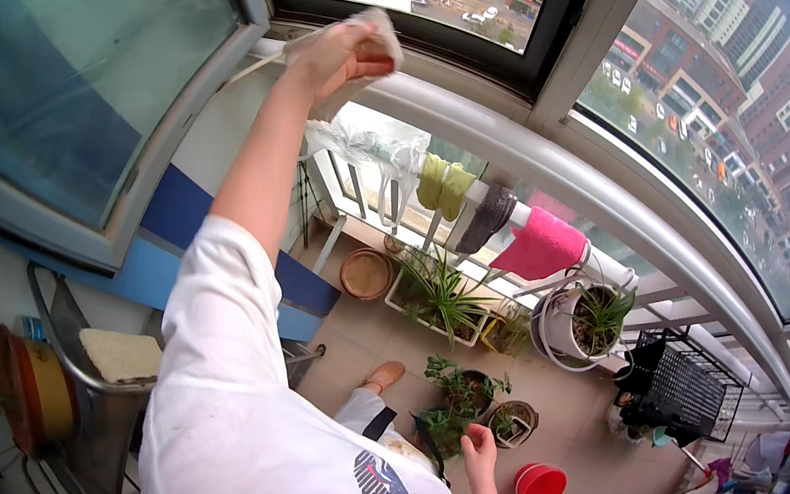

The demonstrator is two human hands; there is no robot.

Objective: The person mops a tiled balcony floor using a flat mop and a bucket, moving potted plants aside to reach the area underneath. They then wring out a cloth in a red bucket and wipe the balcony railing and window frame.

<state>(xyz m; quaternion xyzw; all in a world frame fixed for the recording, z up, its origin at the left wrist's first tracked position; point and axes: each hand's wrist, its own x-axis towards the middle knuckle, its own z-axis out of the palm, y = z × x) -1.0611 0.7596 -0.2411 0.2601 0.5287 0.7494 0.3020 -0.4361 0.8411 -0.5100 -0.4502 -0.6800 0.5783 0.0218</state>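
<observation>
My left hand (341,61) reaches up and out, gripping a whitish cloth (384,26) against the lower part of a dark window frame (453,50). Part of the cloth hangs below my palm, over the white rail (460,108). Down by my side is my right hand (481,445), its fingers loosely bent and nothing visible in them. Beneath it are potted leafy plants (462,389) on the tiled floor, and a red bucket (541,487) stands to its right.
An open window sash (176,133) swings inward at left. Below it stands a metal chair (96,379) with a folded cloth (120,356). A pink towel (543,245), green cloths (445,187) and a plastic bag (372,141) hang on the lower rail. A black wire rack (693,387) is at right.
</observation>
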